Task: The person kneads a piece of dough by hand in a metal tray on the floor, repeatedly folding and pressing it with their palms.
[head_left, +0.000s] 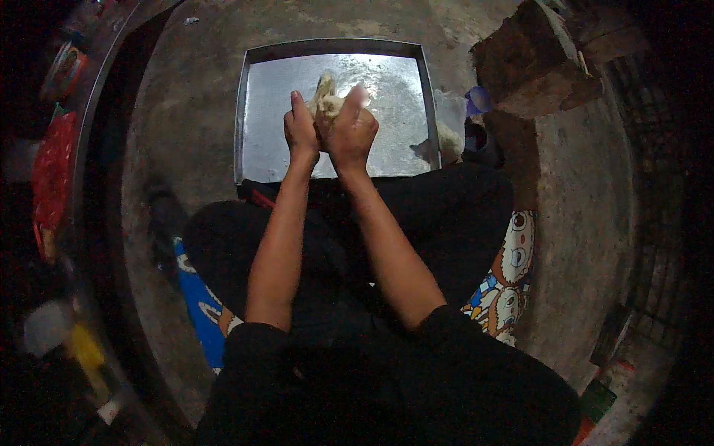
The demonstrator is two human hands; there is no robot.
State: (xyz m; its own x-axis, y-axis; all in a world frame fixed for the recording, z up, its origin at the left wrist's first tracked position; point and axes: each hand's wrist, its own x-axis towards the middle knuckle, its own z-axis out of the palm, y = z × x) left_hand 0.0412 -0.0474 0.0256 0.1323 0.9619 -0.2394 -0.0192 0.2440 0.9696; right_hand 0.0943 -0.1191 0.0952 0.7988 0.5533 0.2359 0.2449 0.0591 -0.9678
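Note:
A pale yellowish, soft-looking lump (pixel 326 108) is between my hands, over the middle of a shallow metal tray (pixel 401 111). Its exact kind is not plain; a narrow piece of it sticks up at the far end. My left hand (pixel 300 132) is closed against its left side, thumb pointing away from me. From the right, my right hand (pixel 351 134) wraps around it, with the raised thumb blurred. The lower part of the lump is hidden by my fingers. Wet, shiny patches mark the tray's surface.
The tray rests on a concrete floor (pixel 193 97) before my crossed legs. To its right are a clear plastic bag (pixel 449 123) and a purple object (pixel 477 100), with a wooden block (pixel 520 67) behind. Red plastic (pixel 56 178) lies far left. A cartoon-patterned cloth (pixel 197 305) is under me.

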